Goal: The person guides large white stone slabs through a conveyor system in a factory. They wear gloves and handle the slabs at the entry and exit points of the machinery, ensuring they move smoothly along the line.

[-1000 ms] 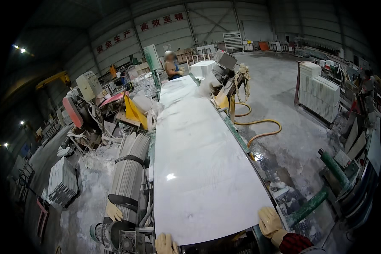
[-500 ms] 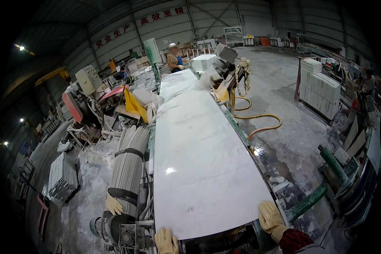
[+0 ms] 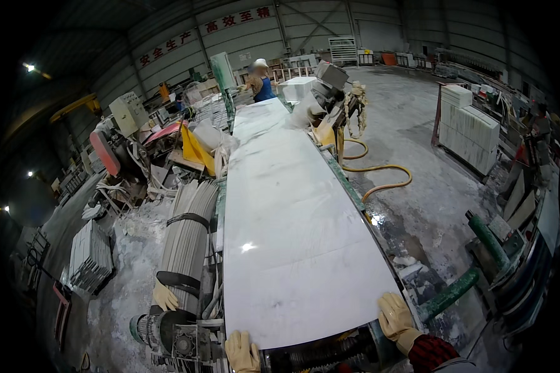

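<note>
A long, glossy white stone slab (image 3: 292, 248) stretches away from me on a machine bed. My left hand (image 3: 242, 354), in a cream rubber glove, is at its near left corner, fingers out and slightly apart. At the near right corner lies my right hand (image 3: 394, 316), gloved alike, fingers flat against the slab's edge; a dark red checked sleeve shows behind it. The undersides of both hands are hidden. Left of the slab, a loose cream glove (image 3: 165, 297) lies by a strapped bundle of thin grey strips (image 3: 188, 239).
A motor (image 3: 148, 331) sits below the bundle. Dark rollers (image 3: 320, 355) show under the slab's near edge. On the right are a green pipe (image 3: 449, 293) and a yellow hose (image 3: 389, 185). A person in a blue apron (image 3: 264, 90) stands beyond the far end.
The person at the far end has turned and shifted slightly right. My view has moved a little; both my hands keep their places at the slab's corners.
</note>
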Motion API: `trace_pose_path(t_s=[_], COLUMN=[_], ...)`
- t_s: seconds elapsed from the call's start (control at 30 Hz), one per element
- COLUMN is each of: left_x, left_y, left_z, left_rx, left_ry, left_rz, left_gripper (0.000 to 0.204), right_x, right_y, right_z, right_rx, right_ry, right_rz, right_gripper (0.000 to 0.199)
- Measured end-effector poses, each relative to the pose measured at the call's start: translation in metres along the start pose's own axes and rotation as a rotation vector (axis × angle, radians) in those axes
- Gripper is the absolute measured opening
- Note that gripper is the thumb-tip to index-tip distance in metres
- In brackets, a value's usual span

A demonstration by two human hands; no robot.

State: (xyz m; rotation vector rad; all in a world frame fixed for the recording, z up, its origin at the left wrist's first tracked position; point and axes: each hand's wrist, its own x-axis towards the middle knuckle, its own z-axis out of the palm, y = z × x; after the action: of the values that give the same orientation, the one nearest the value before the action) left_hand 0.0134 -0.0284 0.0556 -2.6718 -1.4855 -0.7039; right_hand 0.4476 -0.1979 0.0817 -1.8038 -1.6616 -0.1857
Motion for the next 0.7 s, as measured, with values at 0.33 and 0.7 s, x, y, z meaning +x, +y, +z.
trace_pose_path(t_s=[0.33,0.7], left_x=[-0.023,-0.026], left_y=[-0.020,-0.021], left_z=[0.026,0.025], left_rx=[0.038,0.065], left_ry=[0.009,-0.039], left_rz=[-0.061,-0.080], left_gripper=[0.051,0.051], right_x=[0.000,0.001], right_y=[-0.003,-0.008], right_z=[-0.002,-0.006], right_rx=[0.003,-0.031], right_ry=[0.010,0.046], right_rz=[-0.010,-0.046], right_gripper=[0.026,0.023])
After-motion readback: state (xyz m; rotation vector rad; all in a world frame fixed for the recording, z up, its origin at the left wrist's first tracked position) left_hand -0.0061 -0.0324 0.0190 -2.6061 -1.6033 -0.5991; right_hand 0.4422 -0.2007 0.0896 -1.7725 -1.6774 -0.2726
